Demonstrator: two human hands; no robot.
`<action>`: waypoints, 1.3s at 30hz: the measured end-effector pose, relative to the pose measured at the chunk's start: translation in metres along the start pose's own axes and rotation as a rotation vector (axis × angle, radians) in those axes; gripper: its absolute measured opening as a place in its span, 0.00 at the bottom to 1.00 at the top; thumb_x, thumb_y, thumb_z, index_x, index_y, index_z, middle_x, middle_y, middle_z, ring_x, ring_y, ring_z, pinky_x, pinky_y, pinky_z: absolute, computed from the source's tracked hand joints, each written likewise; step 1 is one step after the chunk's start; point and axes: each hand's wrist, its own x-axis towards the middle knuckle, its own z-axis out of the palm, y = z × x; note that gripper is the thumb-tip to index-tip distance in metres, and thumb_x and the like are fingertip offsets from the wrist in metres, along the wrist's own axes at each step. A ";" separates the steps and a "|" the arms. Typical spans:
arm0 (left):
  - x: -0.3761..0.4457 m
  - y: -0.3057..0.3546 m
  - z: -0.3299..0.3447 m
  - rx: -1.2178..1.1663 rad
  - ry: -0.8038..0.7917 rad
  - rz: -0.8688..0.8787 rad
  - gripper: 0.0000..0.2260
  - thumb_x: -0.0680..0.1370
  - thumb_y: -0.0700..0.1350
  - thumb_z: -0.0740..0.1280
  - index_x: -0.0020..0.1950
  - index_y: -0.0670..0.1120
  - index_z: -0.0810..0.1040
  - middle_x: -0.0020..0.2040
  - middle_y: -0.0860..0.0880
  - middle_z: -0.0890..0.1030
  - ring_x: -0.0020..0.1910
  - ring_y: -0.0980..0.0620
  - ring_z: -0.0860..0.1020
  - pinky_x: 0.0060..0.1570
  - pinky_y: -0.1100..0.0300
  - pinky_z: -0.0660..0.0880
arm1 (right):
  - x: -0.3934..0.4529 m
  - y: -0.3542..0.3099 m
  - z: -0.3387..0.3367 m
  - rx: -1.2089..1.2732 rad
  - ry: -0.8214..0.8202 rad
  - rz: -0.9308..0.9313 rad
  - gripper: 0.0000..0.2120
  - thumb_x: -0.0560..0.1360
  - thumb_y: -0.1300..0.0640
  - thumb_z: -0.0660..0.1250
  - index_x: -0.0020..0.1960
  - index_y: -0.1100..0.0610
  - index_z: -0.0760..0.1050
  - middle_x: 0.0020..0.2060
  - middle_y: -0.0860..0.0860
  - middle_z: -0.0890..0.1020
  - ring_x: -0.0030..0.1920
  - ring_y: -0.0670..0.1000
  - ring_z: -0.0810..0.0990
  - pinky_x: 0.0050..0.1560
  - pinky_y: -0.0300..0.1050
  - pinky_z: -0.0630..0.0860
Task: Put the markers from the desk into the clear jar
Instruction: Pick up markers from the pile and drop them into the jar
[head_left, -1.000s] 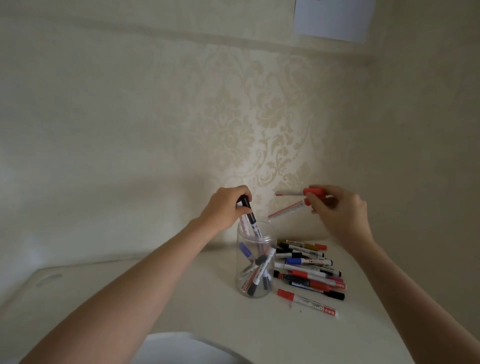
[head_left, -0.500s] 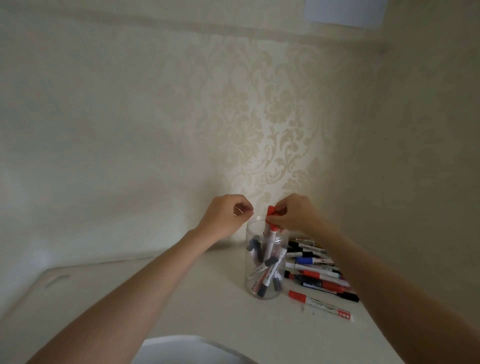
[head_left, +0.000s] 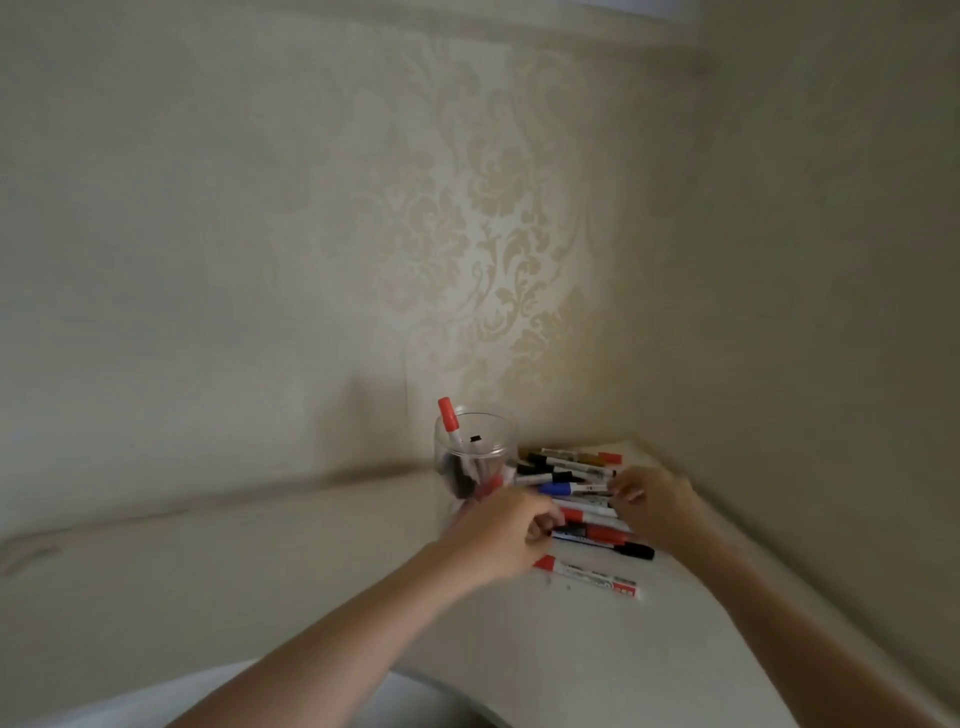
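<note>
The clear jar (head_left: 475, 447) stands on the pale desk (head_left: 249, 571) near the wall corner, with several markers inside. One red-capped marker (head_left: 447, 418) pokes out above its rim. Right of the jar lies a pile of markers (head_left: 571, 475) in red, blue and black. A single red-capped marker (head_left: 589, 576) lies in front of the pile. My left hand (head_left: 501, 540) is down at the pile's near left side, fingers curled on the markers and hiding the jar's base. My right hand (head_left: 649, 501) rests its fingertips on the pile's right side. Blur hides whether either hand grips one.
Patterned walls meet in a corner just behind the jar and pile, and the right wall runs close along the desk's right edge. A white rounded object (head_left: 171, 701) sits at the bottom of the view, in front of the desk's curved front edge.
Both hands have dropped from the jar's mouth down to the marker pile. The red-capped marker my right hand held now stands in the jar. The camera has tilted upward.
</note>
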 end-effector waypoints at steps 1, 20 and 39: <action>0.003 -0.001 0.013 0.073 -0.061 -0.012 0.12 0.77 0.47 0.68 0.61 0.53 0.77 0.57 0.53 0.81 0.58 0.52 0.78 0.59 0.50 0.77 | -0.006 0.014 0.008 -0.059 -0.028 0.020 0.10 0.74 0.54 0.68 0.54 0.52 0.81 0.52 0.52 0.84 0.51 0.51 0.81 0.52 0.42 0.76; -0.002 0.013 -0.067 -0.395 0.381 -0.090 0.07 0.75 0.40 0.72 0.50 0.50 0.80 0.44 0.54 0.82 0.42 0.56 0.82 0.47 0.62 0.78 | -0.016 0.058 0.070 -0.340 0.067 -0.190 0.18 0.73 0.47 0.70 0.63 0.42 0.75 0.54 0.53 0.79 0.55 0.59 0.78 0.47 0.55 0.76; 0.029 -0.038 -0.133 -0.086 0.564 -0.136 0.09 0.75 0.42 0.72 0.55 0.49 0.84 0.48 0.51 0.86 0.44 0.54 0.82 0.53 0.59 0.78 | 0.013 -0.081 -0.082 0.090 0.023 -0.340 0.09 0.79 0.58 0.62 0.56 0.54 0.78 0.35 0.47 0.77 0.32 0.47 0.73 0.33 0.38 0.68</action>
